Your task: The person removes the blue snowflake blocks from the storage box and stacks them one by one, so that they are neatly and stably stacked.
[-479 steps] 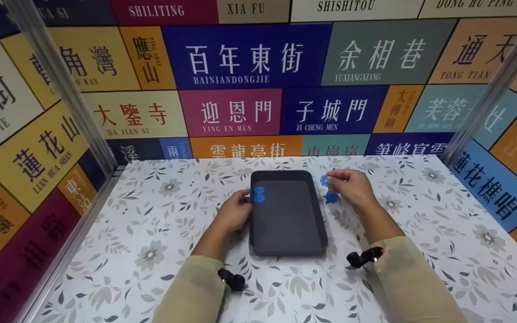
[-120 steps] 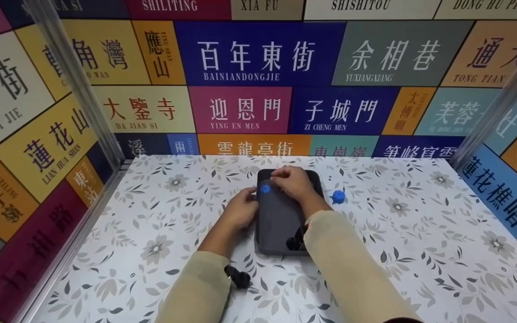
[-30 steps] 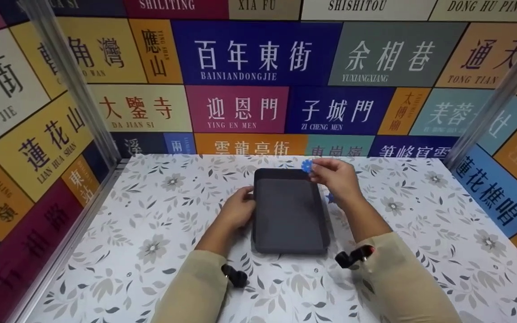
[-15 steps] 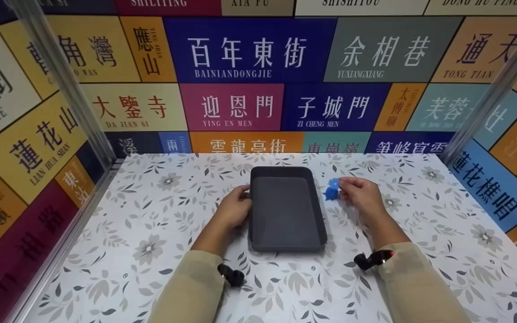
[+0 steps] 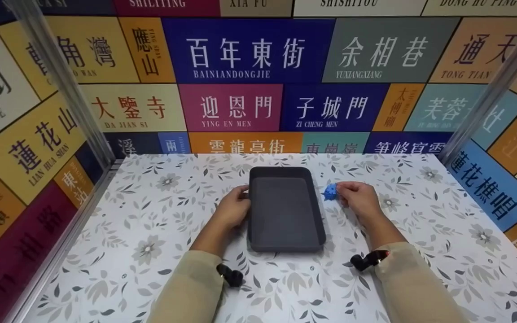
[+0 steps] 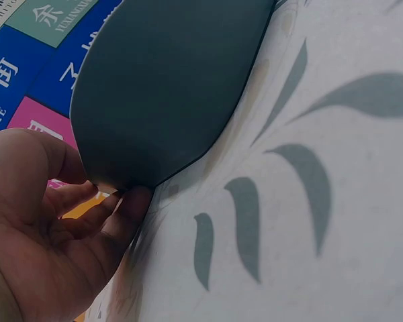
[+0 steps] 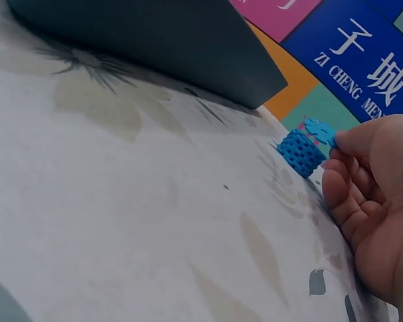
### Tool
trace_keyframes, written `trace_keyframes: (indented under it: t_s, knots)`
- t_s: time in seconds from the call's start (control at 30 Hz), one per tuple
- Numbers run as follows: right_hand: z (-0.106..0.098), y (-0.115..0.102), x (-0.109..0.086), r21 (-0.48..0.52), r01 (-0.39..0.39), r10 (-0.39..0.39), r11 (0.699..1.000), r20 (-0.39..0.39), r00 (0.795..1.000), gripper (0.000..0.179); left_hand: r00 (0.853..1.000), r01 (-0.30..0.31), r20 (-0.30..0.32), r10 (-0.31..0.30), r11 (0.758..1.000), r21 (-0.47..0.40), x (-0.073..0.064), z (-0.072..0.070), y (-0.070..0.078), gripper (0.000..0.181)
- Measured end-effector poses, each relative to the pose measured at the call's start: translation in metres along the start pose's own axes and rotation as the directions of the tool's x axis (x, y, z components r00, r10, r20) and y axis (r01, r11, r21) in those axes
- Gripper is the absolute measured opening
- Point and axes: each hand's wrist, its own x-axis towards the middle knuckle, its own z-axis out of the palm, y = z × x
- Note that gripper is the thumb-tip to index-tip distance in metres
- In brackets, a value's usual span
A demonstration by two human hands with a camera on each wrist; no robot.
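A dark grey rectangular tray [image 5: 285, 215] lies on the table, its bare inner floor showing in the head view. My left hand [image 5: 233, 208] grips the tray's left wall; thumb and fingers meet at its edge in the left wrist view. Right of the tray, my right hand [image 5: 361, 199] pinches a flat blue snowflake-shaped plastic piece [image 7: 318, 130] between thumb and forefinger. That piece is tilted right over the top of a short stack of similar blue snowflake pieces [image 7: 299, 153], which stands on the table. In the head view, piece and stack overlap.
A white tablecloth [image 5: 146, 278] with grey flowers and leaves covers the table. Behind it rises a wall of coloured sign panels [image 5: 245, 58], with metal posts at both back corners. Each sleeve carries a small black wrist camera [image 5: 230, 275].
Blue pieces lay at the tray's left earlier; one was there 4 seconds ago, none now. My right hand has carried a piece from the tray's back right rim down to the stack.
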Motion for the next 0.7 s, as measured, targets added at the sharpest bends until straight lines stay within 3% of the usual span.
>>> trace_keyframes:
  t_s: [0.37,0.7]
  knots:
    - [0.0025,0.0018,0.0006,-0.075,-0.002,-0.001,0.997,-0.044,0.999,0.035,1.0,-0.007,-0.006,0.007,1.0,0.023,0.0012,0.0002,-0.0006,0.057]
    - [0.003,0.0032,0.001,-0.108,0.021,-0.026,0.994,-0.048,0.999,0.034,0.998,0.055,0.005,-0.055,0.998,-0.017,0.002,0.0009,0.0018,0.06]
